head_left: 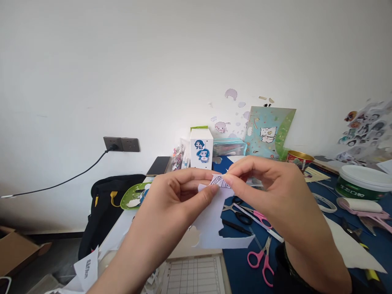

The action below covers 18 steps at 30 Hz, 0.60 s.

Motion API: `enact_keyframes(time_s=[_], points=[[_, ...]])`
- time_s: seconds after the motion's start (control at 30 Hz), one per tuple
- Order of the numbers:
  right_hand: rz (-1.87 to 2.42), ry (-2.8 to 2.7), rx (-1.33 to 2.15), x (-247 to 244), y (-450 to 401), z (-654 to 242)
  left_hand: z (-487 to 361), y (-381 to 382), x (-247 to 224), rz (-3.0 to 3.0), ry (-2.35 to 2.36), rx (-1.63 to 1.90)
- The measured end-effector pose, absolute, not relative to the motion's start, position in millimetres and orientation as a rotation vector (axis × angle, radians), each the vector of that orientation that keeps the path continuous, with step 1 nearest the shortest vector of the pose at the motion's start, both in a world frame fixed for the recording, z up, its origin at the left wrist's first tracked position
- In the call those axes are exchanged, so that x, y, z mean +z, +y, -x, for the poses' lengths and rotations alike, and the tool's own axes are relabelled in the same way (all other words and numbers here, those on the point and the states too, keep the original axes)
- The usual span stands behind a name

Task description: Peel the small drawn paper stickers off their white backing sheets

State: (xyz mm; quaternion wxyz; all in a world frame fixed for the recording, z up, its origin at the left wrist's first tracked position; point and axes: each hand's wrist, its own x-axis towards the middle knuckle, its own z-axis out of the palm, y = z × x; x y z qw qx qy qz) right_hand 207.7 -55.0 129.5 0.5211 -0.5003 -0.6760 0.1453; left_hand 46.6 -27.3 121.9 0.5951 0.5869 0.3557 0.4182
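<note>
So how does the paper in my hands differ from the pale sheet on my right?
The held paper shows dark lines; the pale sheet looks blank. Your left hand and right hand hold the paper; the sheet lies on the blue surface. Both are whitish.

White wall (159,73), dark floor (67,247)

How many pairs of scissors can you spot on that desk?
3. Pink-handled scissors lie nearest the camera; black-handled scissors lie farther back, right of the paper; a second pink-handled pair lies beside those, partly covered. More could be hidden behind the right hand.
</note>
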Motion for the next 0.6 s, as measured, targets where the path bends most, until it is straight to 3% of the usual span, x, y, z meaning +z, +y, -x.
enact_keyframes(time_s=[0.37,0.6], points=[[1.068,-1.691,0.347,130,-48,-232,-47,-31,130,-1.201,0.943,1.087],[1.138,-1.841,0.573,132,-48,-229,-49,-34,132,-1.224,0.956,1.136]])
